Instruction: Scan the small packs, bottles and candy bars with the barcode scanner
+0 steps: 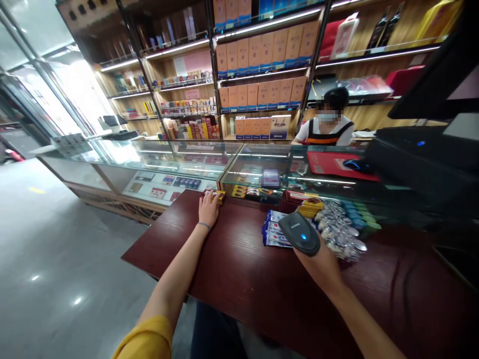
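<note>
My right hand is wrapped round a black barcode scanner with a lit blue light, raised above the dark red tabletop. Behind the scanner lie blue-and-white packets, partly covered by it. Clear-wrapped items with silvery round tops stand just past my right hand. At the table's far edge, my left hand has its fingers curled over a small yellow-and-red pack. Most of that pack is hidden under the fingers, and its contents cannot be made out.
A glass display counter runs along the table's far side. Green-topped items and a yellow stack stand at the table's back right. A black monitor looms at upper right. A person in a mask sits behind the counter.
</note>
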The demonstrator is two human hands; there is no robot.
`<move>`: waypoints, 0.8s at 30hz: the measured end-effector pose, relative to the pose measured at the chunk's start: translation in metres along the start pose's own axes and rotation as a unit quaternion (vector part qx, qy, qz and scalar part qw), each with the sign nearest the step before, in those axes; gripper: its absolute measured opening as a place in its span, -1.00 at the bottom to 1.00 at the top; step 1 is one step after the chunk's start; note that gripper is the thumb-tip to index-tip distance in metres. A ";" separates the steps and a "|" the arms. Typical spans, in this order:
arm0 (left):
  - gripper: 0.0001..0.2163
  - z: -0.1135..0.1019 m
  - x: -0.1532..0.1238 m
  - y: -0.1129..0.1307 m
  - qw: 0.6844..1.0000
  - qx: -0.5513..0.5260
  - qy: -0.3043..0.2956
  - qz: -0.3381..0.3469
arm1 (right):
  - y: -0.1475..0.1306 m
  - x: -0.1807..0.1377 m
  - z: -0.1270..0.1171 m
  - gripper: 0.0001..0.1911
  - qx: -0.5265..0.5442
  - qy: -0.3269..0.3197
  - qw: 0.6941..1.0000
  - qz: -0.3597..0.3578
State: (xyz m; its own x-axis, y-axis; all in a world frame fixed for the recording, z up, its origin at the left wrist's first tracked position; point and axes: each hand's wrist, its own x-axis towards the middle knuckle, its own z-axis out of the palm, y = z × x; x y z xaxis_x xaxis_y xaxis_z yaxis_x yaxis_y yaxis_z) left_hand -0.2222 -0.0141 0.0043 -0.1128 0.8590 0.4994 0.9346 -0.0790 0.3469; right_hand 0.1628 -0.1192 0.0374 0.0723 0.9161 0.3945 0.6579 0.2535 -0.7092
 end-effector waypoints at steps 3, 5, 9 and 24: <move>-0.43 0.008 0.001 -0.007 1.000 0.013 -0.018 -0.017 | -0.002 -0.004 0.004 -0.68 -0.027 -0.027 0.999 -0.029; -0.43 0.011 0.002 -0.009 0.999 0.014 -0.026 -0.024 | -0.003 -0.005 0.005 -0.66 -0.029 -0.031 0.999 -0.033; -0.53 0.012 0.000 -0.008 0.999 0.013 -0.012 -0.031 | -0.004 -0.005 0.006 -0.64 -0.031 -0.028 0.999 -0.023; -0.80 -0.011 -0.004 0.011 0.987 -0.134 0.079 -0.041 | -0.016 -0.004 -0.002 -0.53 0.028 -0.009 0.999 0.034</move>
State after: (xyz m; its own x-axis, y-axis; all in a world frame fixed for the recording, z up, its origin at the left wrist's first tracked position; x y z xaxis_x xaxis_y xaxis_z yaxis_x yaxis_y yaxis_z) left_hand -0.2157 -0.0238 0.0152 -0.2559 0.7801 0.5709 0.7993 -0.1614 0.5788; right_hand 0.1537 -0.1271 0.0483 0.1021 0.9370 0.3340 0.6094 0.2065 -0.7655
